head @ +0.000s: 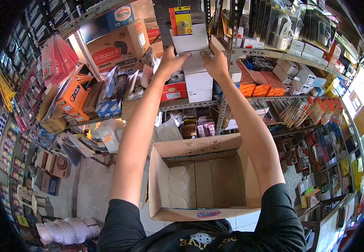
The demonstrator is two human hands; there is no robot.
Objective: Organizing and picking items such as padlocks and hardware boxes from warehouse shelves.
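My left hand [172,63] and my right hand [216,63] reach up to a shelf, one at each side of a white cardboard box [190,43]. Their fingers are partly hidden behind it, and both thumbs point inward at its lower front. Directly below, another white box [199,86] stands on the shelf. A carded padlock [182,26] hangs in front of the upper box. Between my forearms, lower down, is an open cardboard carton [197,141]. Inside it, along the left, lies a row of round pale items [177,186].
A red box [173,91] sits left of the lower white box. Beside my right hand rises a perforated metal post [229,63]. Orange boxes [260,89] line the shelf at right. Large cartons [116,53] stand at left, and a rope roll [71,230] is at lower left.
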